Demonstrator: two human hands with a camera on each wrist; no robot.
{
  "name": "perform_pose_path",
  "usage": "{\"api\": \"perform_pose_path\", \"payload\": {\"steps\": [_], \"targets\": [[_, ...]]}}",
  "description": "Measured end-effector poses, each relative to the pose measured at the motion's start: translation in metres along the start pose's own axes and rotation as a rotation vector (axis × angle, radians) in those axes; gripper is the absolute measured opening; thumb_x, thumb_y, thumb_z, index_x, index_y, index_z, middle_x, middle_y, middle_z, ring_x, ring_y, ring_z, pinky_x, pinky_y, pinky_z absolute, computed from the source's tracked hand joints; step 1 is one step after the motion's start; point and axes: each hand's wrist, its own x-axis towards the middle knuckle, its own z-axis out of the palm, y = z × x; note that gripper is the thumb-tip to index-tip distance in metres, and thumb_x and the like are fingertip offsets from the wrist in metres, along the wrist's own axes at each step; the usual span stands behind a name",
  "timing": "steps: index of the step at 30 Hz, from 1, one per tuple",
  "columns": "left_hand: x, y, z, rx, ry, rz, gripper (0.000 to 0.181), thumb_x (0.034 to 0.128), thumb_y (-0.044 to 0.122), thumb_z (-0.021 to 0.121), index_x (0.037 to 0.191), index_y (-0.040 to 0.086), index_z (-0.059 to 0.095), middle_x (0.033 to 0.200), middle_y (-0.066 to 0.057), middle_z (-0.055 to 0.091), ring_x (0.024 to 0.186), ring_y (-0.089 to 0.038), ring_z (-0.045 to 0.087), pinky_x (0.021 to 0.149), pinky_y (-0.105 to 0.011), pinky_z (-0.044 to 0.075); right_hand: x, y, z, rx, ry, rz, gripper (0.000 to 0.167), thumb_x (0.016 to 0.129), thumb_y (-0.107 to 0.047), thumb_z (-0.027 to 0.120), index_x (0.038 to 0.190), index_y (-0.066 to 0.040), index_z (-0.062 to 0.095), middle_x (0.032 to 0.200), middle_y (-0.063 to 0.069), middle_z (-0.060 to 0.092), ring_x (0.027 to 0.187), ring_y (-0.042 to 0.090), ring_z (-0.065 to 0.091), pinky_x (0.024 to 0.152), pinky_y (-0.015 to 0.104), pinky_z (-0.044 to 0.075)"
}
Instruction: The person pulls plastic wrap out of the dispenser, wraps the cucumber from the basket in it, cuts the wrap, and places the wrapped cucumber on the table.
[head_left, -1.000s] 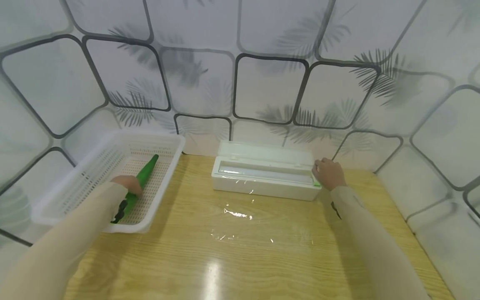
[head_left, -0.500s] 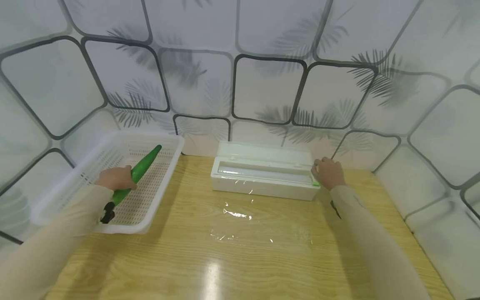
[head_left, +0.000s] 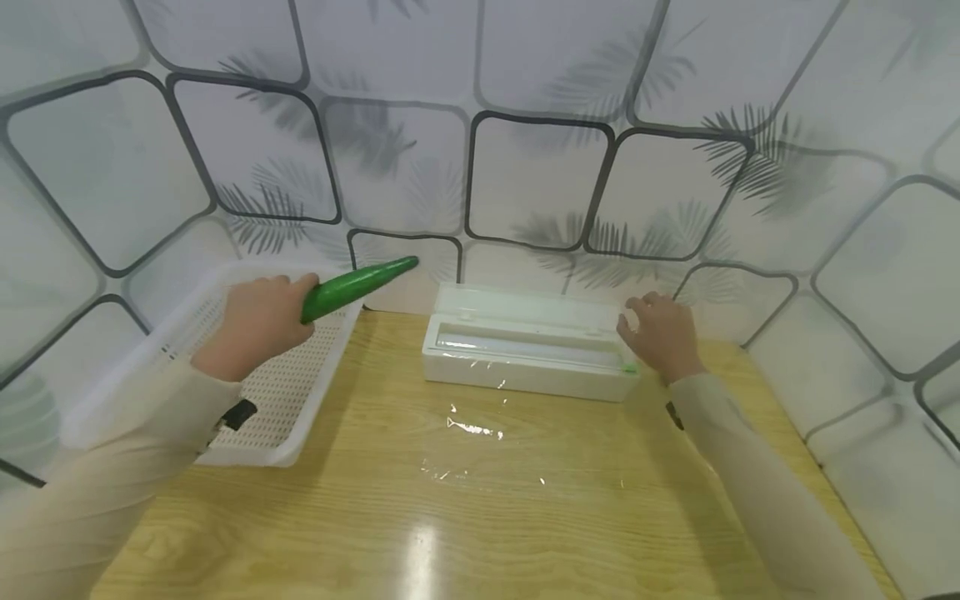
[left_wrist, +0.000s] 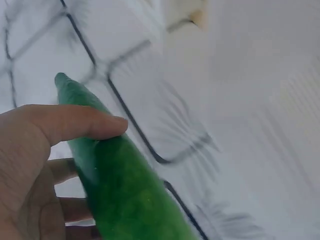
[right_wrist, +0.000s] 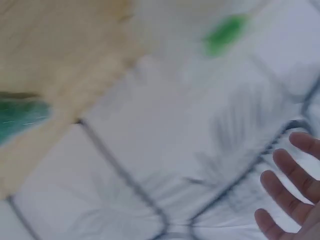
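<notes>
Long green tapered cucumber [head_left: 356, 286]: aloft, left of open white plastic film box [head_left: 525, 382]. Left hand [head_left: 264, 318]: thumb and fingers gripping one end; smooth skin could slip. Right hand [head_left: 663, 333]: fingers parted, near box's right end. Clear film sheet [head_left: 474, 429]: before box; dragging cucumber tip could crumple it. White perforated plastic basket [head_left: 262, 456]: left of box; low sleeve could nudge it.

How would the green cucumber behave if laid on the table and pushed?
The cucumber is probably stiff: the part beyond the left hand sticks out without sagging. Its rounded body may roll on the flat table. Its skin looks glossy, so it might be somewhat slippery.
</notes>
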Motion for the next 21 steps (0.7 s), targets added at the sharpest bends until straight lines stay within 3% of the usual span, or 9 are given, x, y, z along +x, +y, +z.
{"api": "perform_pose_path", "payload": {"steps": [4, 11, 15, 21], "targets": [[0.002, 0.048, -0.003, 0.053, 0.17, 0.096, 0.043, 0.076, 0.016, 0.067, 0.115, 0.006, 0.053, 0.081, -0.018, 0.062, 0.063, -0.03, 0.056, 0.046, -0.042, 0.047, 0.014, -0.043, -0.035, 0.041, 0.123, -0.056, 0.026, 0.078, -0.022, 0.063, 0.094, -0.001, 0.067, 0.087, 0.019, 0.067, 0.075, 0.039, 0.061, 0.062, 0.054, 0.047], [0.005, 0.121, 0.0, 0.042, 0.348, 0.279, 0.038, 0.073, 0.013, 0.069, 0.109, 0.01, 0.057, 0.077, -0.012, 0.061, 0.06, -0.024, 0.052, 0.043, -0.031, 0.043, 0.021, -0.111, -0.087, 0.094, 0.316, -0.253, 0.038, 0.08, -0.031, 0.054, 0.101, 0.0, 0.064, 0.09, 0.018, 0.063, 0.083, 0.036, 0.057, 0.073, 0.051, 0.045], [0.005, 0.15, 0.007, 0.045, 0.484, 0.364, 0.035, 0.07, 0.011, 0.068, 0.104, 0.011, 0.058, 0.073, -0.009, 0.059, 0.058, -0.022, 0.051, 0.043, -0.029, 0.041, 0.012, -0.127, -0.097, 0.041, 0.295, -0.355, 0.043, 0.078, -0.035, 0.057, 0.104, -0.001, 0.063, 0.093, 0.015, 0.062, 0.085, 0.033, 0.058, 0.074, 0.048, 0.047], [0.002, 0.178, 0.019, 0.018, 0.656, 0.44, 0.033, 0.0682, 0.008, 0.067, 0.1, 0.012, 0.058, 0.079, -0.007, 0.059, 0.063, -0.022, 0.055, 0.046, -0.029, 0.046, -0.006, -0.127, -0.096, 0.018, 0.227, -0.37, 0.043, 0.074, -0.033, 0.066, 0.104, -0.003, 0.063, 0.093, 0.014, 0.062, 0.083, 0.031, 0.059, 0.074, 0.046, 0.046]]}}
